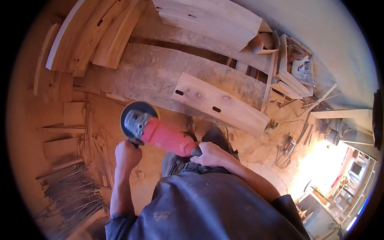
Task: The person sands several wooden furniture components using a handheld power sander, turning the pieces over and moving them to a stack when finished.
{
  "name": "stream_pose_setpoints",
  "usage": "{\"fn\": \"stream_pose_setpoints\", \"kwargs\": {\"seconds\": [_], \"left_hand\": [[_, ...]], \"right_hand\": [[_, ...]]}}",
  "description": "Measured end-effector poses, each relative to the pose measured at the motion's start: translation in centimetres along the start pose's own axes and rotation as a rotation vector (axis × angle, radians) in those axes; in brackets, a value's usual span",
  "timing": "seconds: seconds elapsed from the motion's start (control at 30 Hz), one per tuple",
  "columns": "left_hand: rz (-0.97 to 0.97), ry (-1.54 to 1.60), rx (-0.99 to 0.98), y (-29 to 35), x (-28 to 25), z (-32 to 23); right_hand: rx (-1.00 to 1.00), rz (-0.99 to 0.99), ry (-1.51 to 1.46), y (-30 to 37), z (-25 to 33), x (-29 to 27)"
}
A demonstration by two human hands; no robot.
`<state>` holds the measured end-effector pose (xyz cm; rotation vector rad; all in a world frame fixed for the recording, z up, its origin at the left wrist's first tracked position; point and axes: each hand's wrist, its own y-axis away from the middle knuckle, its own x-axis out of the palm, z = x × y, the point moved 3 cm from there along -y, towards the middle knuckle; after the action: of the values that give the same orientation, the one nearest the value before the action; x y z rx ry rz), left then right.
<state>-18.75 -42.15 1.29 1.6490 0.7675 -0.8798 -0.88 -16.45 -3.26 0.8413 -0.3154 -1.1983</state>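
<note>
Across the front of my body I hold an angle grinder (pixel 170 138) with a red body, a grey metal head and a round dark disc (pixel 127 110) with a yellowish rim. My left hand (pixel 127 155) is closed just below the head, apparently round its side handle, which is mostly hidden. At the tail end, my right hand (pixel 212 154) wraps round the black rear part. The disc is in the air, apart from any wood. Ahead of me a pale wooden board (pixel 204 98) with dark oval slots lies slanted on the workbench (pixel 140 68).
Thick boards (pixel 116 40) stand at the far left, and a wide pale board (pixel 212 18) lies at the back. Scrap wood (pixel 60 148) and thin dark rods (pixel 76 192) fill the left side. A power tool (pixel 287 149) and a cord (pixel 270 168) lie on the dusty floor at right.
</note>
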Motion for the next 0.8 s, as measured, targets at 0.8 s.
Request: {"fn": "stream_pose_setpoints", "kwargs": {"seconds": [0.8], "left_hand": [[0.11,0.592,-0.678,20.6,9.7,-0.9]], "right_hand": [[-0.129,-0.095,0.351,-4.9,-14.3,-27.2]]}}
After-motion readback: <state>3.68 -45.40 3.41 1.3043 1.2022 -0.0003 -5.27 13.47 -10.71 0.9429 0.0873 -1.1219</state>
